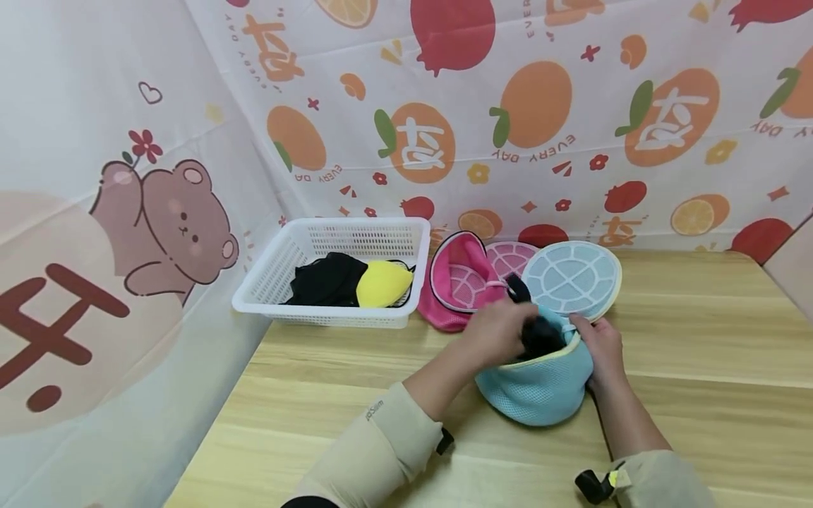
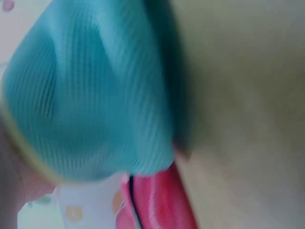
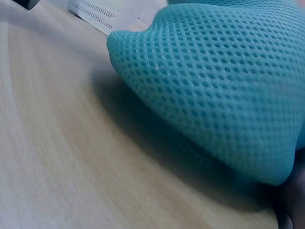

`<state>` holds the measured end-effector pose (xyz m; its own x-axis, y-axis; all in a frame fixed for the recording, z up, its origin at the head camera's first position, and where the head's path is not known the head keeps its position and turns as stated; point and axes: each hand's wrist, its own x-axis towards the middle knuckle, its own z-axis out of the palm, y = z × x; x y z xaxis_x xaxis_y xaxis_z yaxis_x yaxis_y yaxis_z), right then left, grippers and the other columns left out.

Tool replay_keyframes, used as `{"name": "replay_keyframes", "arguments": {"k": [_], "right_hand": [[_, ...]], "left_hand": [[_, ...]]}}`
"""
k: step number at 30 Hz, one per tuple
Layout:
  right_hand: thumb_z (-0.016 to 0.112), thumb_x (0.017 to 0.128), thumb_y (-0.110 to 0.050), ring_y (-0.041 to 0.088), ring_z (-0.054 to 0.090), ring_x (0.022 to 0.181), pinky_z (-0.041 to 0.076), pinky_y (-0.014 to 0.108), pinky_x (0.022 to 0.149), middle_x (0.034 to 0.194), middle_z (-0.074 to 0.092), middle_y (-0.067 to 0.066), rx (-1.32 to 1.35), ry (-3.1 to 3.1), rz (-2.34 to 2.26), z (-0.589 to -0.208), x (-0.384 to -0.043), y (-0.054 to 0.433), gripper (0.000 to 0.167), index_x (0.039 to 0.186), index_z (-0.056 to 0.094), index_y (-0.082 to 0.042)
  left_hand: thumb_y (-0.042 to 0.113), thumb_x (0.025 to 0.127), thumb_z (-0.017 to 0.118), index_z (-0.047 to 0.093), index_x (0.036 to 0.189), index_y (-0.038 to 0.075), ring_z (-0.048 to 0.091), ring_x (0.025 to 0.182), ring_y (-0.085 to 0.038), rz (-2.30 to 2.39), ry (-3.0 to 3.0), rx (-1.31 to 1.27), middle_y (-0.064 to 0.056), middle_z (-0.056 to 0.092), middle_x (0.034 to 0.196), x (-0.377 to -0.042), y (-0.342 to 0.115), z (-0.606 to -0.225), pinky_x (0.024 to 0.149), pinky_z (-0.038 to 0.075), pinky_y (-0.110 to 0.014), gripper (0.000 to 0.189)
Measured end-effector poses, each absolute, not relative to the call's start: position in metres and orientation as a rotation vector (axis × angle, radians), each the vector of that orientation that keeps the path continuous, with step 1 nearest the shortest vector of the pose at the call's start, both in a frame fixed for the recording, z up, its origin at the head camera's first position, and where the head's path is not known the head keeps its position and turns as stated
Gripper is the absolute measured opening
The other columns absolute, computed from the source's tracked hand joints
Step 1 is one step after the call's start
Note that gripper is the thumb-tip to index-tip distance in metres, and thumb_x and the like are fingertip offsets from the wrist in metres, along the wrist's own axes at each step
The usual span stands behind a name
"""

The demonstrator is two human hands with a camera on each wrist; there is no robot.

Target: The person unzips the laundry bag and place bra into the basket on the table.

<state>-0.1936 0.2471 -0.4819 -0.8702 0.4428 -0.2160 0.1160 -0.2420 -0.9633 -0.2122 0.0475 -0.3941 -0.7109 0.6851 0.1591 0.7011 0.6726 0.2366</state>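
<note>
A blue mesh laundry bag (image 1: 536, 391) with a pale yellow rim stands unzipped on the table, its round lid (image 1: 571, 279) folded back behind it. My right hand (image 1: 602, 349) grips the bag's rim at the right side. At the mouth, my left hand (image 1: 498, 333) holds a black garment (image 1: 541, 337), most of it down inside the bag; a black strap sticks up past the knuckles. The left wrist view shows the bag's ribbed side (image 2: 90, 95) close up and blurred. In the right wrist view its mesh wall (image 3: 214, 86) hangs close over the wooden table.
Left of the bag, a white plastic basket (image 1: 317, 316) holds black clothing (image 1: 327, 281) and a yellow bra cup (image 1: 384, 284). Between basket and blue bag sits a pink mesh laundry bag (image 1: 444, 314), lid up. A patterned cloth (image 1: 540, 190) hangs along the table's back edge.
</note>
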Motion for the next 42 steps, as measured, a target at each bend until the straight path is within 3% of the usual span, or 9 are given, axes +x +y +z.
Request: {"name": "replay_keyframes", "arguments": {"k": [5,14,21,24,27,30,34,38,42], "right_hand": [[0.070,0.095,-0.021,0.000,0.062,0.066,0.053,0.016,0.063,0.071,0.068,-0.013,-0.668,-1.818,2.213,-0.480,-0.195,0.247,0.011,0.085,0.071,-0.020],[0.071,0.095,-0.023,-0.001,0.063,0.070,0.053,0.015,0.065,0.074,0.070,-0.015,-0.703,-1.812,2.191,-0.477,-0.197,0.248,0.006,0.089,0.072,-0.022],[0.067,0.098,-0.025,-0.002,0.063,0.076,0.052,0.014,0.069,0.080,0.070,-0.016,-0.675,-1.687,2.207,-0.479,-0.198,0.248,0.010,0.102,0.068,-0.016],[0.065,0.100,-0.024,-0.001,0.063,0.082,0.052,0.013,0.073,0.090,0.069,-0.013,-0.682,-1.526,2.241,-0.478,-0.199,0.249,0.012,0.106,0.064,-0.014],[0.064,0.101,-0.025,0.001,0.062,0.091,0.051,0.013,0.077,0.101,0.067,-0.009,-0.706,-1.389,2.275,-0.477,-0.200,0.252,0.014,0.109,0.062,-0.013],[0.064,0.101,-0.026,0.003,0.059,0.100,0.049,0.012,0.082,0.110,0.063,-0.007,-0.727,-1.340,2.281,-0.477,-0.202,0.257,0.017,0.113,0.061,-0.015],[0.063,0.101,-0.028,0.002,0.059,0.100,0.050,0.012,0.081,0.112,0.060,-0.006,-0.747,-1.298,2.315,-0.478,-0.204,0.262,0.017,0.112,0.060,-0.015],[0.061,0.102,-0.032,-0.001,0.061,0.095,0.051,0.011,0.077,0.112,0.060,-0.007,-0.771,-1.287,2.345,-0.477,-0.203,0.267,0.019,0.111,0.057,-0.015],[0.061,0.102,-0.031,0.000,0.060,0.100,0.051,0.011,0.079,0.114,0.061,-0.008,-0.766,-1.256,2.363,-0.476,-0.204,0.271,0.019,0.114,0.059,-0.017]], "left_hand": [[0.015,0.078,0.088,0.066,0.099,0.017,0.063,0.086,-0.022,-0.744,-2.683,-0.883,-0.003,0.070,0.091,-0.228,0.017,-0.361,0.074,0.053,-0.034,0.029],[0.003,0.071,0.084,0.052,0.083,0.012,0.058,0.076,-0.033,-0.845,-2.513,-0.473,-0.009,0.061,0.076,-0.261,-0.083,-0.328,0.067,0.047,-0.047,0.035],[0.008,0.081,0.076,0.049,0.092,0.011,0.054,0.083,-0.035,-0.715,-2.644,-0.211,-0.014,0.055,0.085,-0.280,-0.154,-0.344,0.075,0.047,-0.049,0.030],[0.011,0.084,0.075,0.049,0.096,0.009,0.058,0.084,-0.038,-0.648,-2.699,-0.090,-0.017,0.057,0.089,-0.286,-0.173,-0.355,0.075,0.048,-0.053,0.029],[0.014,0.086,0.071,0.051,0.106,0.008,0.060,0.088,-0.043,-0.619,-2.795,0.047,-0.023,0.059,0.098,-0.291,-0.189,-0.363,0.074,0.049,-0.056,0.029],[0.016,0.090,0.063,0.050,0.129,0.007,0.059,0.100,-0.049,-0.610,-2.931,0.123,-0.030,0.057,0.117,-0.293,-0.200,-0.368,0.082,0.049,-0.060,0.042],[0.019,0.091,0.061,0.030,0.156,0.010,0.053,0.115,-0.054,-0.603,-3.057,0.136,-0.035,0.046,0.139,-0.291,-0.205,-0.372,0.093,0.045,-0.064,0.072],[0.020,0.091,0.063,0.014,0.162,0.010,0.050,0.120,-0.054,-0.619,-3.078,0.110,-0.034,0.041,0.146,-0.286,-0.204,-0.370,0.096,0.042,-0.066,0.087],[0.021,0.090,0.065,0.009,0.162,0.009,0.048,0.124,-0.054,-0.639,-3.074,0.088,-0.033,0.039,0.149,-0.282,-0.201,-0.366,0.099,0.040,-0.066,0.092]]}}
